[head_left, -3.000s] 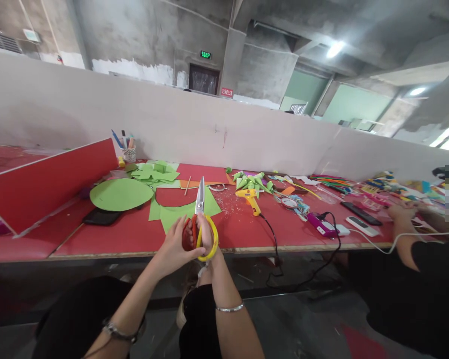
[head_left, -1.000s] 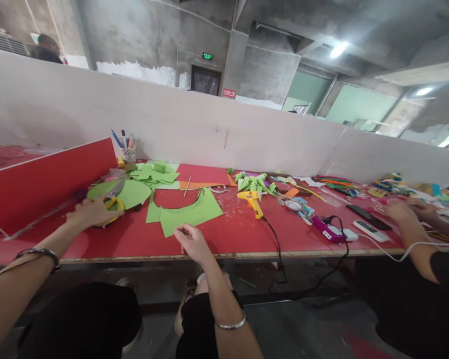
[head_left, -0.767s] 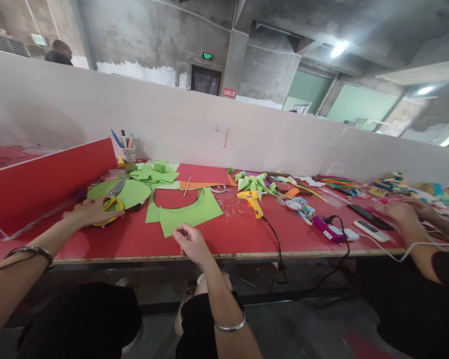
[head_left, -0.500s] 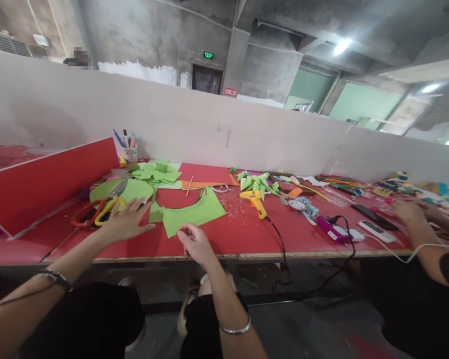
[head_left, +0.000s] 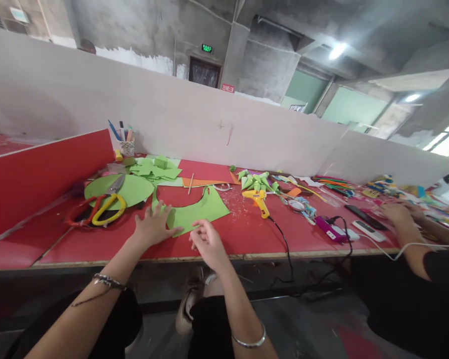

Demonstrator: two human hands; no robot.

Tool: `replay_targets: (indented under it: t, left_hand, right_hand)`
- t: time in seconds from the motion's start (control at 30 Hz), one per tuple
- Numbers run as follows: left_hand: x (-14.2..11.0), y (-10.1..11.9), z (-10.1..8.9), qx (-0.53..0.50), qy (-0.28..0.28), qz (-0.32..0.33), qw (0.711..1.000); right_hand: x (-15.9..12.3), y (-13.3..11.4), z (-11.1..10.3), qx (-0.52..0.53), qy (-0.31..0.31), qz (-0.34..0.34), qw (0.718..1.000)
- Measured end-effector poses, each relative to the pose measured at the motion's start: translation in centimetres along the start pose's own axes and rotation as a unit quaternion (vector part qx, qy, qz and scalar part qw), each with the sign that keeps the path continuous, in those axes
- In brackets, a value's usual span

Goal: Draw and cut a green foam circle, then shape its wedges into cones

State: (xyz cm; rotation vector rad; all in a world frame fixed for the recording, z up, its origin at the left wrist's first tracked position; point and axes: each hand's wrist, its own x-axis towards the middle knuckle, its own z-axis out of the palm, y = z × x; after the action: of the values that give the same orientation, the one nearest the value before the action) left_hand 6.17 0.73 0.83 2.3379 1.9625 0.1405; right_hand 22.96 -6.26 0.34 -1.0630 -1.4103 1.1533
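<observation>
My left hand (head_left: 154,228) is spread flat, its fingertips on the left part of a green sheet (head_left: 194,213) with a curved cut-out along its upper edge. Beside that sheet's lower edge is my right hand (head_left: 210,245), its fingers loosely bent and apart, with nothing visible in them. Left of my hands lie scissors (head_left: 114,204) with red and yellow handles, blades resting on a green oval cut-out (head_left: 136,189). A yellow glue gun (head_left: 259,202) lies to the right of the sheet.
Green paper scraps (head_left: 159,170) and a pen cup (head_left: 127,147) stand at the back left, near a red board (head_left: 52,182). Green paper cones (head_left: 256,180) sit behind the glue gun. A purple power strip (head_left: 329,229) with cables lies right, near a co-worker's hands (head_left: 398,214).
My left hand has moved right, off the scissors and oval, onto the green sheet's left side. My right hand has shifted slightly right. The view has tilted a little.
</observation>
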Motion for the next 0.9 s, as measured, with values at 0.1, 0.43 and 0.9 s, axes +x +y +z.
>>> replay_targets:
  t: [0.1, 0.43, 0.9]
  left_hand:
    - [0.2, -0.1, 0.3, -0.008, 0.003, 0.01, 1.0]
    - [0.4, -1.0, 0.9, -0.028, 0.077, 0.05, 0.995]
    - [0.6, -1.3, 1.0, -0.053, 0.12, -0.002, 0.991]
  right_hand:
    - [-0.2, -2.0, -1.7, -0.08, 0.049, -0.025, 0.995]
    - [6.6, -2.9, -7.3, -0.509, 0.139, 0.069, 0.847]
    - [9.9, 0.3, -6.8, -0.523, 0.1, 0.152, 0.833]
